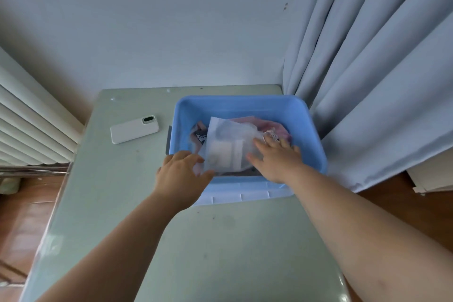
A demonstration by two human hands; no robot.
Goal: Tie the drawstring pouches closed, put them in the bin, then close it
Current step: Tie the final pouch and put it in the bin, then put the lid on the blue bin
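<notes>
White drawstring pouch [228,147] lies in blue bin [245,103], right hand [275,158] flat on it, fingers spread; left hand [181,171] relaxed at its corner, perhaps touching. Greenish table [220,240], grey curtain [367,81].

- The head view looks forward and steeply down on the table [228,240] from close above.
- It faces the wall [196,44] and curtain [367,81]; blue bin [245,105] central.
</notes>
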